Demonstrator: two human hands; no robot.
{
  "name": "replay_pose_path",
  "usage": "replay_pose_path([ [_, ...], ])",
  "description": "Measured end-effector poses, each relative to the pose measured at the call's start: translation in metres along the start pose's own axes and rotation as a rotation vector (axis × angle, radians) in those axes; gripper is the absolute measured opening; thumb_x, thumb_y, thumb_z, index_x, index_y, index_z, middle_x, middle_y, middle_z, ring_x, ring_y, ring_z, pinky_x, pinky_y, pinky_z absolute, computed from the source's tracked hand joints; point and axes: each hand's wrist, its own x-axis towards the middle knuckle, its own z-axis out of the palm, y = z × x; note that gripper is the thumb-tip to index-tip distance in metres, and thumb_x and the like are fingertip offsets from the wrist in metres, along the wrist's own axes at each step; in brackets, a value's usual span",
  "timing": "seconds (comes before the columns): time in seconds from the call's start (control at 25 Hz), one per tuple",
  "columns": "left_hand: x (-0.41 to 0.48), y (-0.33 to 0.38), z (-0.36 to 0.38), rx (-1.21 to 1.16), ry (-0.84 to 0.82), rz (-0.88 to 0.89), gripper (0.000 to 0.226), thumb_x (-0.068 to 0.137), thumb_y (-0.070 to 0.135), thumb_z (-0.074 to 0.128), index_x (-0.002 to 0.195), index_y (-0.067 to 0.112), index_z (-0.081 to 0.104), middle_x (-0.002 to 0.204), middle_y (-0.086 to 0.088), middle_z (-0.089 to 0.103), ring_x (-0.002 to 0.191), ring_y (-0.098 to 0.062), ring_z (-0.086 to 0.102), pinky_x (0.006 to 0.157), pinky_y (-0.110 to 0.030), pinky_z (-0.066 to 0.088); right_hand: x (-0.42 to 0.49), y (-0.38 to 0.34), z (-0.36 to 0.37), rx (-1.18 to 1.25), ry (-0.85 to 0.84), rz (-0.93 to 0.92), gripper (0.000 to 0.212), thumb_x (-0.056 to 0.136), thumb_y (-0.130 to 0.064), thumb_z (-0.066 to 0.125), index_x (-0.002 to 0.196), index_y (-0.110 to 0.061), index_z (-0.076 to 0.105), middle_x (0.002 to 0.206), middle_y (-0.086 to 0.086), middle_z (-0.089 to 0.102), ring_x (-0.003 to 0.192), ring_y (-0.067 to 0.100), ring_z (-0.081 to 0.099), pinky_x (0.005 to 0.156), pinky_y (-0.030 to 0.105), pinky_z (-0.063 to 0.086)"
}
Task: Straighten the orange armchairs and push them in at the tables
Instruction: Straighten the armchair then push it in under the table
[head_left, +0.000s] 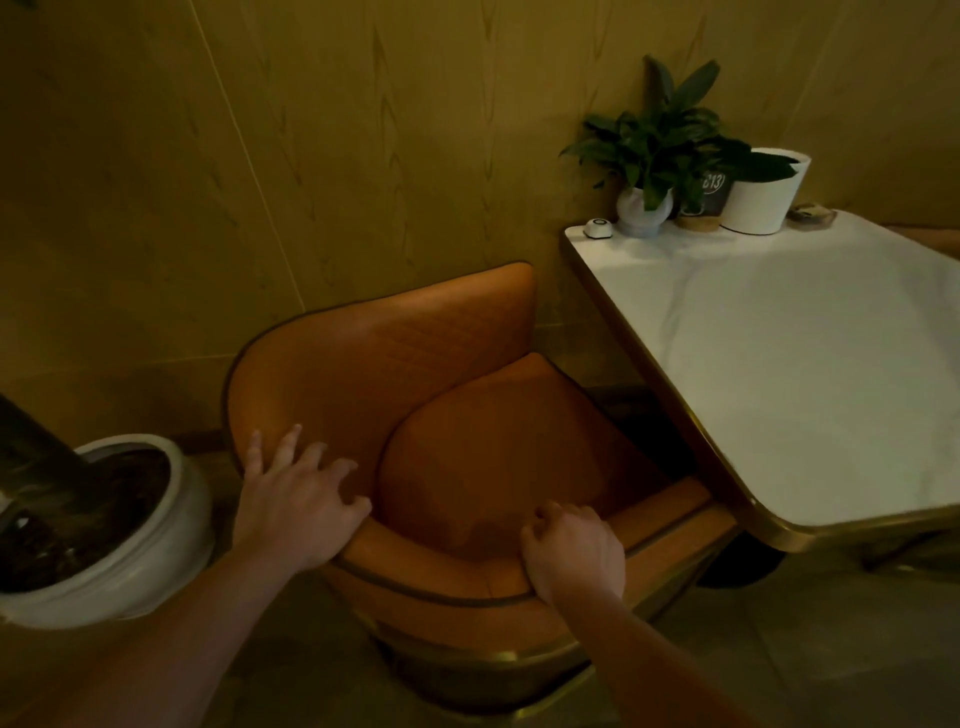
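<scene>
Orange armchair (467, 457) angled beside the tabletop (805, 374), seat front facing it at right; right hand (574, 556) clenched on the near arm rim, left hand (298, 499) spread flat, ungripping, at the backrest corner.

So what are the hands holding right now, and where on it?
The orange armchair: right hand grips its near rim; left hand lies open on the curved backrest edge.

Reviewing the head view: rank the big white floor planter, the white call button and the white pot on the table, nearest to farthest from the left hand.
From the left hand:
1. Big white floor planter, on the floor just to its left.
2. White call button, at the table's near-left corner by the wall.
3. White pot, farther right along the table's wall edge.
</scene>
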Motion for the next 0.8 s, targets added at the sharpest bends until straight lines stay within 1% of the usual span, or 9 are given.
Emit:
replay_pose_path([
  [0.2, 0.002, 0.003, -0.008, -0.012, -0.05, -0.002, 0.066, 0.087, 0.07, 0.023, 0.143, 0.043, 0.046, 0.161, 0.003, 0.031, 0.153, -0.027, 0.003, 0.118, -0.06, -0.009, 0.008, -0.001, -0.002, -0.025, -0.054, 0.001, 0.034, 0.096, -0.046, 0.035, 0.104, -0.028, 0.063, 0.103, -0.006, 0.063, 0.098, 0.015, 0.053, 0.085, 0.033, 0.046],
  [0.28, 0.002, 0.004, -0.012, -0.011, -0.078, -0.001, 0.064, 0.09, 0.07, 0.025, 0.144, 0.042, 0.044, 0.162, 0.002, 0.028, 0.153, -0.027, 0.0, 0.118, -0.06, -0.01, 0.009, -0.002, -0.001, -0.033, -0.056, 0.002, 0.032, 0.095, -0.045, 0.036, 0.101, -0.029, 0.063, 0.101, -0.007, 0.063, 0.094, 0.014, 0.052, 0.083, 0.032, 0.045],
  [0.4, 0.002, 0.005, -0.015, -0.024, -0.075, 0.001, 0.062, 0.091, 0.068, 0.027, 0.145, 0.042, 0.043, 0.163, 0.002, 0.025, 0.153, -0.027, -0.001, 0.118, -0.059, -0.011, 0.01, 0.0, 0.001, -0.036, -0.039, 0.005, 0.032, 0.094, -0.044, 0.036, 0.098, -0.029, 0.063, 0.097, -0.007, 0.062, 0.091, 0.013, 0.053, 0.082, 0.032, 0.047],
  [0.6, -0.001, 0.004, -0.009, -0.056, -0.022, -0.006, 0.063, 0.087, 0.068, 0.029, 0.141, 0.042, 0.049, 0.16, 0.003, 0.033, 0.153, -0.026, 0.004, 0.119, -0.059, -0.01, 0.01, 0.002, 0.005, -0.048, -0.014, 0.0, 0.029, 0.094, -0.043, 0.037, 0.098, -0.03, 0.063, 0.098, -0.008, 0.062, 0.09, 0.013, 0.051, 0.082, 0.031, 0.046],
  [0.72, -0.003, 0.003, -0.008, -0.054, 0.004, 0.005, 0.067, 0.083, 0.069, 0.024, 0.136, 0.041, 0.054, 0.157, 0.002, 0.037, 0.153, -0.028, 0.009, 0.119, -0.06, -0.008, 0.01, 0.002, 0.007, -0.069, -0.022, 0.006, 0.031, 0.096, -0.045, 0.037, 0.103, -0.03, 0.064, 0.102, -0.009, 0.062, 0.096, 0.012, 0.054, 0.086, 0.031, 0.046],
  [0.8, -0.004, 0.0, -0.009, -0.055, -0.016, 0.016, 0.068, 0.084, 0.068, 0.02, 0.136, 0.04, 0.053, 0.157, 0.002, 0.037, 0.152, -0.03, 0.009, 0.119, -0.061, -0.007, 0.008, 0.0, 0.005, -0.077, -0.062, 0.011, 0.034, 0.098, -0.044, 0.036, 0.106, -0.029, 0.065, 0.104, -0.008, 0.063, 0.099, 0.013, 0.055, 0.09, 0.031, 0.046],
])
